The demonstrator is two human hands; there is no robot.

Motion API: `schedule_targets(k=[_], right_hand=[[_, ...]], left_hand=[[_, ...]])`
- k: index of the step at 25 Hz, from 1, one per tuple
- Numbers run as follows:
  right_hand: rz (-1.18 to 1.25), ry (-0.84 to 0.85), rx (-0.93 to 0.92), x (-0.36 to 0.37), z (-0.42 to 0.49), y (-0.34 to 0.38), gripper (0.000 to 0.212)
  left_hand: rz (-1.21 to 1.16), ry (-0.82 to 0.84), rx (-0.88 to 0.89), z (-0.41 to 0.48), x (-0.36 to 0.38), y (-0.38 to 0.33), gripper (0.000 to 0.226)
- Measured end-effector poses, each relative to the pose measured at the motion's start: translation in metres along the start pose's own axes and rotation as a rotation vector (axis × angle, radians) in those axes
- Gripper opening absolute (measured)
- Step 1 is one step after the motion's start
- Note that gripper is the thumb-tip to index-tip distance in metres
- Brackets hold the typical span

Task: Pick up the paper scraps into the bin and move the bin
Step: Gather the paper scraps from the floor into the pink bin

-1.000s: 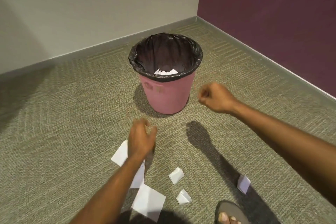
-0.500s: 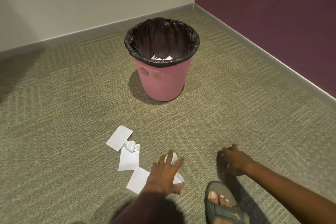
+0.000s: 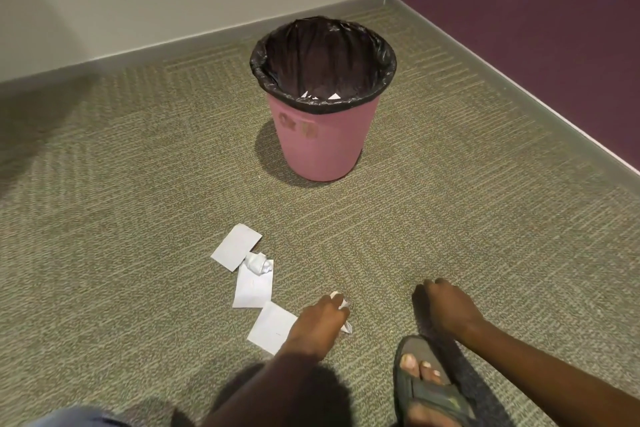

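The pink bin (image 3: pixel 323 146) with a black liner stands upright on the carpet near the room's corner, and white scraps (image 3: pixel 320 96) show inside it. Nearer to me lie three flat paper pieces (image 3: pixel 236 246) (image 3: pixel 252 289) (image 3: pixel 272 326) and a crumpled ball (image 3: pixel 258 263). My left hand (image 3: pixel 317 324) is down on the carpet, its fingers closed over small white scraps (image 3: pixel 342 302) that stick out at the fingertips. To its right, my right hand (image 3: pixel 448 310) rests low on the carpet with the fingers curled under. What lies beneath them is hidden.
A foot in a grey sandal (image 3: pixel 424 381) stands just below my right hand. A grey wall with a baseboard (image 3: pixel 207 36) runs behind the bin, and a purple wall (image 3: pixel 536 10) closes the right side. Green patterned carpet (image 3: pixel 138 184) covers the floor.
Both hands have come down from near the bin to the floor. My left hand's fingers, spread over the small scraps half a second ago, have now closed on them. My right hand's fingers curled further.
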State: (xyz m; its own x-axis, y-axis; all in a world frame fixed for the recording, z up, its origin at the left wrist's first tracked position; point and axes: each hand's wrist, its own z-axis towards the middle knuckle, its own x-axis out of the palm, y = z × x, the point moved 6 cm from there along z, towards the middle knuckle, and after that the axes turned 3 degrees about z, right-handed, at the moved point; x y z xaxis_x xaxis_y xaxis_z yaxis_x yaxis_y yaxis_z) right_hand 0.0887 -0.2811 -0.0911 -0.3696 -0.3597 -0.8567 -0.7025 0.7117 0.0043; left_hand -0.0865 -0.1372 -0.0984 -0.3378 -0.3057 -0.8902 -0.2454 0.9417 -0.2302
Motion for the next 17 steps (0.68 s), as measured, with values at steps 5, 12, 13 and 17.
schedule_targets(k=[5,12,13,17], right_hand=[[0.362,-0.116,-0.113,-0.044,0.014,0.025,0.021],[0.614,-0.450,-0.276,-0.205,0.024,0.065,0.019],[0.669,-0.502,-0.280,-0.234,0.023,0.068,0.019],[0.776,-0.708,-0.329,-0.342,0.028,0.081,0.017]], left_hand=[[-0.179,-0.029,-0.146,0.010,-0.006,0.016,0.016],[-0.563,-0.478,-0.309,0.028,-0.189,0.052,0.026],[-0.521,-0.572,-0.297,0.033,-0.229,0.060,0.026],[-0.414,-0.849,-0.280,0.044,-0.362,0.095,0.010]])
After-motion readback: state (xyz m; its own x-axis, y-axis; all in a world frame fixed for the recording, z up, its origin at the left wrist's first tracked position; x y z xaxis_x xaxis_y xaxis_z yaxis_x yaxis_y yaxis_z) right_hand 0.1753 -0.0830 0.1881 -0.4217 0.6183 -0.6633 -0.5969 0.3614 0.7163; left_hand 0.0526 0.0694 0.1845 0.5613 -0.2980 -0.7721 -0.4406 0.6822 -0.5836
